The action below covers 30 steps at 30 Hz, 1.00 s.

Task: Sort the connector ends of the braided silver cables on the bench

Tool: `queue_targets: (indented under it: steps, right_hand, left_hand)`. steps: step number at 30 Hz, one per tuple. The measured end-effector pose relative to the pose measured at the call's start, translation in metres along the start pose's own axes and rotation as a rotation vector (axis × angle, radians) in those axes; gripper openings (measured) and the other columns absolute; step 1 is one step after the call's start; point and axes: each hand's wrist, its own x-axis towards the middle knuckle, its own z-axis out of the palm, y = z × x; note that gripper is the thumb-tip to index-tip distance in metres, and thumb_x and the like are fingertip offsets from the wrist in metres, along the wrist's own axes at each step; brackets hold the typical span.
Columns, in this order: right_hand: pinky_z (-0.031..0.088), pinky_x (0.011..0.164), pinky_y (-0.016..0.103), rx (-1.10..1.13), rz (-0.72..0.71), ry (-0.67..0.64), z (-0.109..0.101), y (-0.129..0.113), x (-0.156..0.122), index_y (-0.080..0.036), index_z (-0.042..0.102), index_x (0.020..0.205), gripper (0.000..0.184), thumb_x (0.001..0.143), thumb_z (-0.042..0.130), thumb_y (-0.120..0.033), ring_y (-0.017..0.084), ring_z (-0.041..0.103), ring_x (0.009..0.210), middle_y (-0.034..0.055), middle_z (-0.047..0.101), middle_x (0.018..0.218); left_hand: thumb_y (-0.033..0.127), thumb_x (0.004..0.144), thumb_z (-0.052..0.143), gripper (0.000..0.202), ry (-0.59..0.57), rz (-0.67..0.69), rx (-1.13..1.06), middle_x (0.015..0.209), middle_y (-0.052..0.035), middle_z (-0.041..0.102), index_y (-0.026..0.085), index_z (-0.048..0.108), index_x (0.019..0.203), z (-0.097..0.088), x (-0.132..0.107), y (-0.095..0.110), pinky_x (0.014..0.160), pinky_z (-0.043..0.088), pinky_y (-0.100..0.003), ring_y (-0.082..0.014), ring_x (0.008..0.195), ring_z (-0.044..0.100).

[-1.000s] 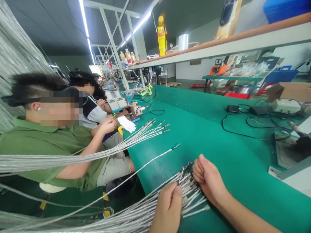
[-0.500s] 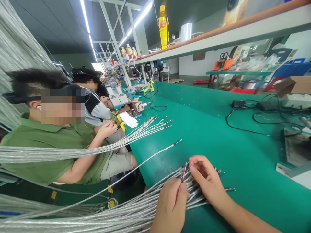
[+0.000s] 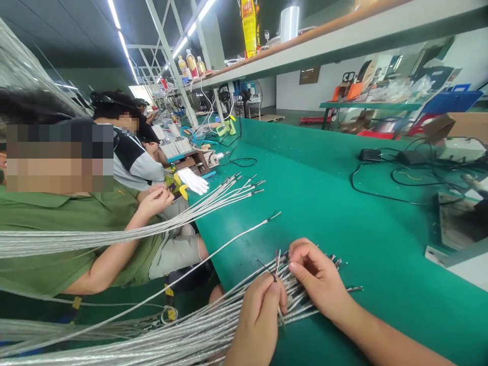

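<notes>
My left hand [image 3: 261, 312] is closed, thumb against fingers, around the end of a grey braided cable. Thin red, white and black wires [image 3: 276, 264] fan out above its grip. Just to the right is my right hand [image 3: 316, 277], its thumb and forefinger pinched close together; anything between the tips is too small to make out. Both hands are over a thick bundle of braided cables [image 3: 190, 338] that runs in from the lower left, with stripped ends lying on the green table [image 3: 324, 203]. A single cable [image 3: 224, 251] lies apart, its dark wire ends pointing right.
A co-worker in a green shirt [image 3: 114, 254] sits at the left, hands raised, behind another cable bundle [image 3: 152, 229]. A white glove [image 3: 193, 181] lies near a small bench device [image 3: 196, 161]. Black adapters and cords [image 3: 369, 155] are at right, below a shelf [image 3: 324, 48].
The view has shifted a little. My left hand has drawn slightly left, away from my right fingertips, and the coloured wires now spread more visibly. My right hand keeps its pinch.
</notes>
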Motion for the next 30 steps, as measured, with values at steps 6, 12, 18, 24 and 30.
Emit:
queue_targets:
  steps: [6,12,18,24,30]
  right_hand:
    - [0.042,0.078,0.035,-0.047,-0.047,0.015,0.001,-0.001,-0.003,-0.024,0.056,0.086,0.012,0.097,0.055,-0.029,0.022,0.055,0.092,0.0036,0.056,0.096]
    - [0.044,0.079,0.034,0.004,-0.027,0.031,0.002,0.003,-0.004,-0.025,0.056,0.087,0.011,0.098,0.055,-0.027,0.022,0.056,0.096,0.0041,0.058,0.100]
    - [0.044,0.082,0.033,-0.026,-0.039,0.058,0.000,0.007,-0.006,-0.025,0.058,0.088,0.010,0.097,0.056,-0.026,0.022,0.057,0.100,0.0045,0.059,0.103]
    - [0.047,0.076,0.034,-0.120,-0.114,0.058,0.004,-0.001,-0.013,-0.026,0.059,0.094,0.005,0.096,0.057,-0.022,0.023,0.059,0.096,0.0059,0.061,0.100]
    - [0.048,0.076,0.038,-0.086,-0.106,0.078,0.007,-0.001,-0.012,-0.027,0.056,0.111,0.021,0.092,0.062,-0.019,0.021,0.060,0.080,0.0047,0.063,0.093]
  left_hand:
    - [0.047,0.097,0.040,0.026,0.021,0.010,-0.037,0.082,0.0026,0.049,0.024,0.052,0.096,0.002,0.011,-0.001,0.073,0.038,-0.023,-0.0120,0.079,0.048]
    - [0.046,0.086,0.060,0.028,0.084,0.129,-0.028,0.083,0.0007,0.053,0.020,0.055,0.093,0.002,0.018,-0.017,0.073,0.038,-0.022,-0.0123,0.077,0.048]
    - [0.045,0.084,0.062,0.028,0.151,0.064,-0.169,0.073,0.0008,0.056,0.017,0.060,0.082,0.000,0.020,-0.011,0.066,0.039,-0.021,-0.0116,0.069,0.050]
    - [0.048,0.089,0.054,0.034,0.054,0.057,-0.215,0.075,-0.0015,0.061,0.015,0.064,0.087,0.001,0.018,-0.005,0.061,0.041,-0.021,-0.0112,0.064,0.052]
    - [0.045,0.093,0.050,0.031,0.055,0.096,-0.079,0.078,0.0002,0.062,0.018,0.063,0.085,0.003,0.015,-0.011,0.065,0.039,-0.021,-0.0109,0.071,0.052]
